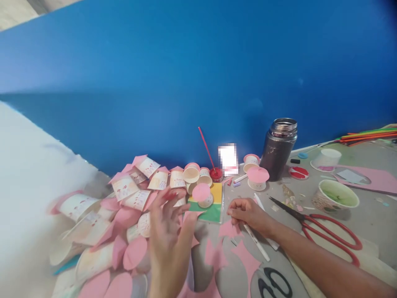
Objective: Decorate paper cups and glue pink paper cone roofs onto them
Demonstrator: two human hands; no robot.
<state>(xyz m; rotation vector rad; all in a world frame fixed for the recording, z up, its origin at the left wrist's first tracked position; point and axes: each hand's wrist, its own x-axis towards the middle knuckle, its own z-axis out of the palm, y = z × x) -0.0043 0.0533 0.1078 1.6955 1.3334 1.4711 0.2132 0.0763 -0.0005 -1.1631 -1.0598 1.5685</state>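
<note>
My left hand (pixel 167 225) reaches forward with its fingers spread, open, over a heap of paper cups (pixel 124 207) fitted with pink paper pieces; its fingertips are at the heap's right edge. My right hand (pixel 248 213) rests on the grey table with its fingers curled in, right above a pink paper scrap (pixel 229 228); what it pinches, if anything, is hidden. A white stick (pixel 257 245) lies beneath that hand. Between the hands lies a yellow and green paper stack (pixel 215 209) with a pink-lidded cup (pixel 203 195) standing on it.
Red-handled scissors (pixel 328 236) lie right of my right forearm, black-handled scissors (pixel 274 283) near the front edge. A steel flask (pixel 279 147), another pink-lidded cup (pixel 257 178), a red pot (pixel 216 174), a green-lined bowl (pixel 336 196) and coloured sticks (pixel 369 134) stand before the blue wall (pixel 186 82).
</note>
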